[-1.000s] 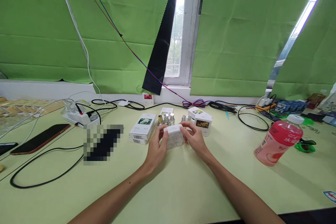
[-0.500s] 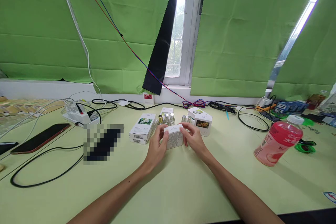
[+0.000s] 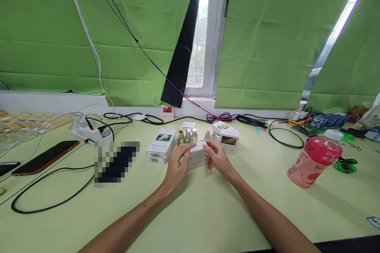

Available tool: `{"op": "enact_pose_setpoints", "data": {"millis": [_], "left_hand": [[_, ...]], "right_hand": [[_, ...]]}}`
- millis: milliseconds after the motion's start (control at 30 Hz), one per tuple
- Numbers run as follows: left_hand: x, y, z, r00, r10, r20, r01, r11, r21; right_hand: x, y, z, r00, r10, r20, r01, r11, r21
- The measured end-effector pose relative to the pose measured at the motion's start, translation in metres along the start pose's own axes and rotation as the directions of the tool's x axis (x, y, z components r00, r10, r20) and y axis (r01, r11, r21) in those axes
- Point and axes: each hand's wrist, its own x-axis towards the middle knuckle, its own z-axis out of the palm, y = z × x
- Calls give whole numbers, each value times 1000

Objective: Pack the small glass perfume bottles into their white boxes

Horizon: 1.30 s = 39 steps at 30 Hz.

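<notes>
Between my hands, low over the table, is a small white box (image 3: 197,157) with fine print on the side facing me. My left hand (image 3: 179,159) is closed on its left side, the index finger lying over the top edge. From the right, my right hand (image 3: 217,155) grips it with the thumb on the near top corner; some of its fingers are hidden behind. Just beyond stand several small glass bottles (image 3: 188,136) with gold and silver caps. A white box with a flower picture (image 3: 162,145) lies to the left, and another white box (image 3: 229,140) is at the right.
A pink drink bottle (image 3: 315,159) stands to the right. At left are a phone (image 3: 46,157), a white power strip (image 3: 92,131) and a looped black cable (image 3: 35,210). More cables (image 3: 252,120) run along the wall. A small box (image 3: 168,111) leans at the back.
My left thumb and index finger have shifted over the box's top left edge. The box stays nearly in place, and my right hand has hardly moved.
</notes>
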Motion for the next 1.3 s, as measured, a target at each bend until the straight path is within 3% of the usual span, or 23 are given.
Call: {"op": "enact_pose_setpoints", "data": {"millis": [533,1000,1300], "left_hand": [[-1,-5,-2,994,69,91,-64,997,-53],[2,-14,0,993,94,67,-95,995,18],[1,-10,0,988,153,25,-153,988,30]], "right_hand": [[1,2,-1,1000,18,-3,-18,1000,-7],[2,8,1,999,36,17,-35,998,-43],[2,9,1,999,33,11,-32,995,-89]]}}
